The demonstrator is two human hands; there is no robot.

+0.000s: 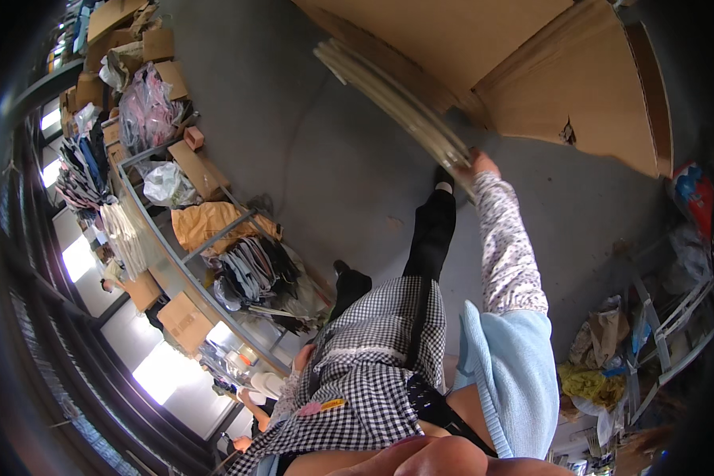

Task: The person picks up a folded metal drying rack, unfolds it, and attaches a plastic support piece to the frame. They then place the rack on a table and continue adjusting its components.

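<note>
One right hand (481, 163) is closed around one bundle of pale strips (405, 114), too blurred to count, near one cardboard box (563, 87). One left hand (303, 357) lies well apart from the box; I cannot tell its grip.

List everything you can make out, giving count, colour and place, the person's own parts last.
pale strips: several, cream, blurred, upper middle
large cardboard box: one, brown, upper right
floor: one, grey, centre
metal frame: one, grey, left
smaller cardboard boxes: several, brown, left
plastic bag: one, clear over pink, upper left
large sack: one, orange, left
cloth: one pile, grey and black, below the sack
windows: several, bright white, far left
metal rack: one, grey, lower right
crumpled bag: one, yellow, lower right
co-worker's arm: at least one, bare, lower left
checked garment: one, black-and-white, centre
trousers: one pair, black, centre
right hand: one, bare, at the strips' lower end, gripping them
left hand: one, bare, partly hidden, beside the checked garment
</note>
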